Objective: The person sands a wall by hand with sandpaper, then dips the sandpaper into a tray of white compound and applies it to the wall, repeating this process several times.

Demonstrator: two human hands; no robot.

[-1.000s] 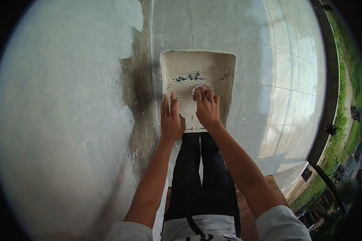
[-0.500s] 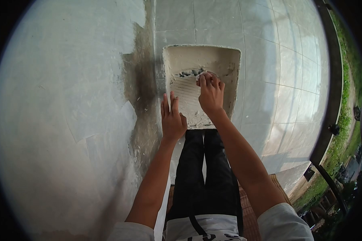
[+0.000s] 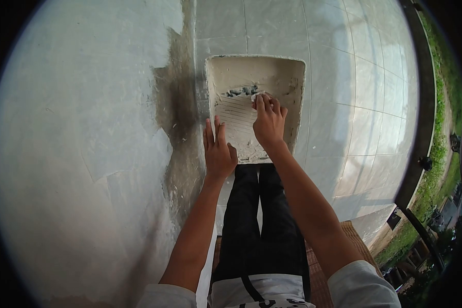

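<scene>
A paint tray [image 3: 256, 66] with a ribbed slope lies on the floor, coated inside with beige paint or putty. Dark bare patches show near the middle, just left of my right fingertips. My right hand [image 3: 269, 120] is closed, pressing a small whitish piece [image 3: 254, 96] against the tray's inside; most of that piece is hidden under the fingers, and I cannot tell what it is. Along the near left rim rests my left hand [image 3: 220, 154], its fingers stretched out and pointing away from me, thumb toward the tray's inside.
To the left is a pale wall [image 3: 87, 113] with a rough, unpainted grey-brown strip [image 3: 177, 92] along its base. Grey tiles [image 3: 328, 128] cover the floor to the right. My legs [image 3: 246, 215] extend toward the tray, over a woven mat [image 3: 318, 262]. Grass [image 3: 439, 128] shows beyond the dark edge.
My right hand has slid very slightly toward me inside the tray, and more of the whitish piece shows. The left hand keeps its place on the rim. The view has shifted a little.
</scene>
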